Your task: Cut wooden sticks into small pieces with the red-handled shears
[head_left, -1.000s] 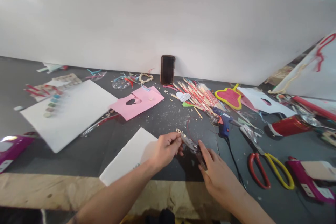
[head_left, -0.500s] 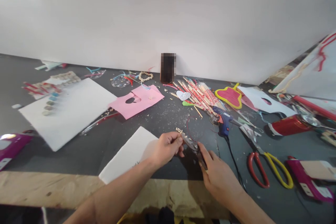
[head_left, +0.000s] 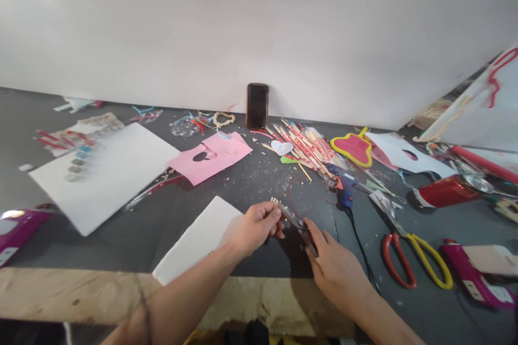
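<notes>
My right hand (head_left: 329, 259) is wrapped round the handles of dark hand pliers (head_left: 292, 216), whose jaws point up and left toward my left fingertips. My left hand (head_left: 263, 223) is closed in a pinch right at the jaws; what sits between thumb and finger is too small to make out. Just beyond those fingertips lie several short pale pieces (head_left: 274, 200). A white board (head_left: 202, 242) rests partly under my left forearm. Past the pliers, a thin dark red thread (head_left: 301, 206) curls on the dark tabletop (head_left: 243, 191), among scattered pale crumbs.
Red-and-white paper straws and sticks (head_left: 297, 145) lie in a heap behind, with a blue glue gun (head_left: 345, 186) beside them. Scissors (head_left: 400, 237) and a red can (head_left: 445, 192) are at right. Pink paper (head_left: 212, 159) lies left, and a phone (head_left: 257, 106) leans on the white wall.
The plier jaws have shifted slightly up and left against my left fingertips and look closer together. Both hands otherwise stay nearly in place; the view has moved a little.
</notes>
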`<action>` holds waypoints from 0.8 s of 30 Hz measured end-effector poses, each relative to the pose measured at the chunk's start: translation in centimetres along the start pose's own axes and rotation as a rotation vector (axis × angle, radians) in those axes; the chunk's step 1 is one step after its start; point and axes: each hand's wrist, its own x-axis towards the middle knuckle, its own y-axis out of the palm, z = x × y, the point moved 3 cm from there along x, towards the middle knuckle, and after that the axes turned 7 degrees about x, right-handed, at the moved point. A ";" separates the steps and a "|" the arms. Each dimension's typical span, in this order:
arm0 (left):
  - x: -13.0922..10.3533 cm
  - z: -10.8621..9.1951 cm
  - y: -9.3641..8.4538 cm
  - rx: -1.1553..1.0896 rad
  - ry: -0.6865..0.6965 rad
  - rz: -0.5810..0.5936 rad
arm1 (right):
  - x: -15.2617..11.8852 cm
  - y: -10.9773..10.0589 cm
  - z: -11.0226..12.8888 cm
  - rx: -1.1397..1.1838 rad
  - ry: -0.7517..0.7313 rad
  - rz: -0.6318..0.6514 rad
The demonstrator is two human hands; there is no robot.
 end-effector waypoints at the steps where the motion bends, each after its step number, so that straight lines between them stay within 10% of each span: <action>1: -0.1 -0.2 0.0 0.019 0.016 0.004 | 0.0 0.0 0.0 0.022 0.001 -0.009; 9: -0.8 -0.8 -0.1 0.226 0.128 -0.037 | -0.6 0.0 -0.2 0.111 -0.016 -0.011; 24: -0.4 0.2 0.0 -0.293 -0.033 0.156 | -0.1 -0.5 -0.6 -0.079 -0.144 -0.101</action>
